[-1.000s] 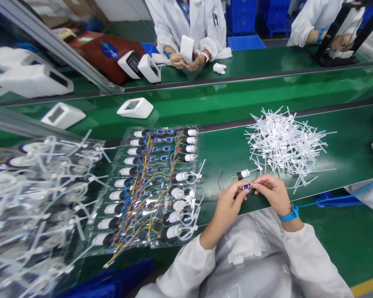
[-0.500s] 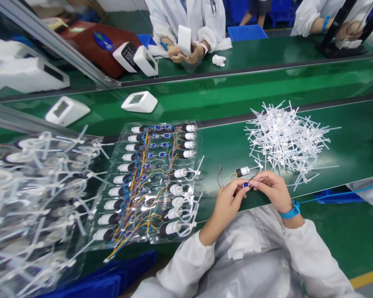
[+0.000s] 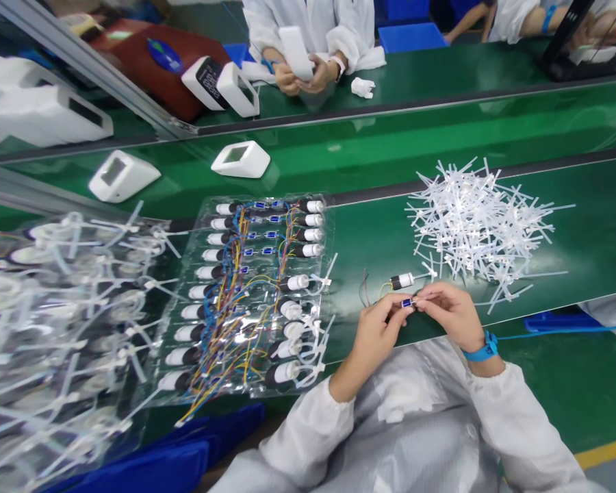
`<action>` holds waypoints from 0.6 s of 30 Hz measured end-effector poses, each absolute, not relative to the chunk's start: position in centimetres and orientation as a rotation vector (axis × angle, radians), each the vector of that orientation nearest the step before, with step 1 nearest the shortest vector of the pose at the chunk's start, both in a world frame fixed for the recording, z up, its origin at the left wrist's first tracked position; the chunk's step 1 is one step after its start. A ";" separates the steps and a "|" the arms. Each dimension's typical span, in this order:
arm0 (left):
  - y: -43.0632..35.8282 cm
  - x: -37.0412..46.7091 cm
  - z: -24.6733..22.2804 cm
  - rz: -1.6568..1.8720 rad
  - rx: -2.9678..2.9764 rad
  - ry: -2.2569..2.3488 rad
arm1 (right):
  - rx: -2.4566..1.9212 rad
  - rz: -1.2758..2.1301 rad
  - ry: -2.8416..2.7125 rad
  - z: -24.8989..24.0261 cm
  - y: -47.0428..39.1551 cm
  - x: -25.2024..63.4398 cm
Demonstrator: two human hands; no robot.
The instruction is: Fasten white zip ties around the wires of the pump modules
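My left hand pinches a small blue component with a pale frame between thumb and fingertips. From the other side, the fingertips of my right hand are closed together at its end; whatever lies between them is too small to make out. Just beyond my hands lies a black-and-white cylinder with thin wires, like a small motor pump. A short clear tube with a white tee connector runs from it. Farther off is a heap of white tube pieces with connectors.
Left of me, a clear plastic tray holds rows of similar cylinders, blue components and coloured wires. More stacked assemblies stand beside it. White devices sit on the green belt. Across it, a co-worker's hands hold a white device.
Two white devices on the belt have shifted to the right. The co-worker opposite has tilted the device they hold. My hands keep nearly the same place and grip; the view has shifted slightly.
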State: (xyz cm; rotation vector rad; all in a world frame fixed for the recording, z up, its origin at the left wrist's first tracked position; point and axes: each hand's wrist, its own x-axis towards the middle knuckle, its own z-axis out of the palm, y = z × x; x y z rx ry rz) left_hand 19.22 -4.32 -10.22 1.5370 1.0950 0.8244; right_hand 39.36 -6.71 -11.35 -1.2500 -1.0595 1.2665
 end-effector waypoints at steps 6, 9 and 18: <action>-4.3 19.2 -10.4 0.880 1.658 1.066 | -1.240 1.251 -1.081 -11.5 -6.8 39.6; -4.2 19.2 -10.4 0.900 1.695 1.052 | -1.236 1.265 -1.083 -11.5 -6.7 39.6; -4.2 19.2 -11.0 0.931 1.766 1.026 | -1.264 1.285 -1.081 -11.2 -6.6 39.5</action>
